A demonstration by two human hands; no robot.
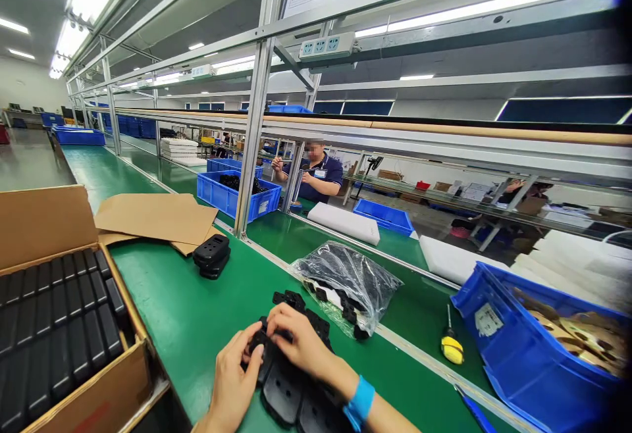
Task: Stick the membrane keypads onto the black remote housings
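My left hand [233, 375] is closed around the side of a black plastic part [261, 338], thumb and fingers gripping it. Fingers of my right hand [300, 339], which has a blue band at the wrist, are bent and pressed onto the same part from above; their tips are partly hidden. Under and in front of my hands lie several black plastic housings [282, 392] with rounded ends and small holes. Smaller black pieces [292, 299] lie just beyond. Behind them on the green bench [162, 301] is a clear plastic bag [348, 268] with black parts in it.
An open cardboard box [93, 390] of black parts stands at left. Cardboard sheets [153, 216] and stacked black housings [212, 255] lie further back. At right are a yellow-handled screwdriver [451, 347] and a blue bin [523, 347] of metal pieces. A co-worker [323, 173] sits across the bench.
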